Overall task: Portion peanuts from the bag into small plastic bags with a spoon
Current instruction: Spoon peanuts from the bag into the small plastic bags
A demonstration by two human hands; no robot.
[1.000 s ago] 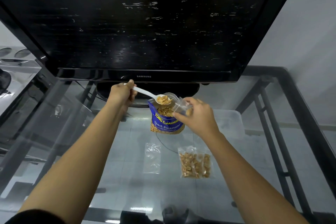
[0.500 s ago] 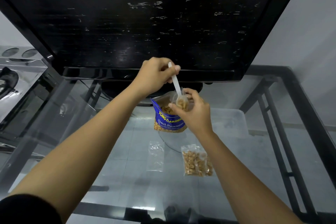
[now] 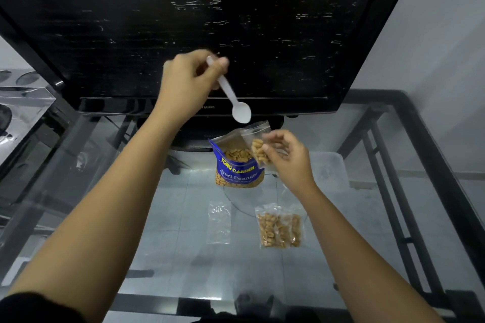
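While left hand (image 3: 190, 78) pinches raised spoon (image 3: 232, 97), right hand (image 3: 286, 157) pinches small bag (image 3: 258, 144), fingers curled.

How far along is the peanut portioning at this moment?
Done: one filled small bag lies on the glass table. In hand: the right hand holds a partly filled bag; the left hand holds the empty spoon. Left: an empty bag, and the peanut bag still holds nuts.

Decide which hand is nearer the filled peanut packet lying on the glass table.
Right. The right hand is above the filled packet; the left hand is higher, far left.
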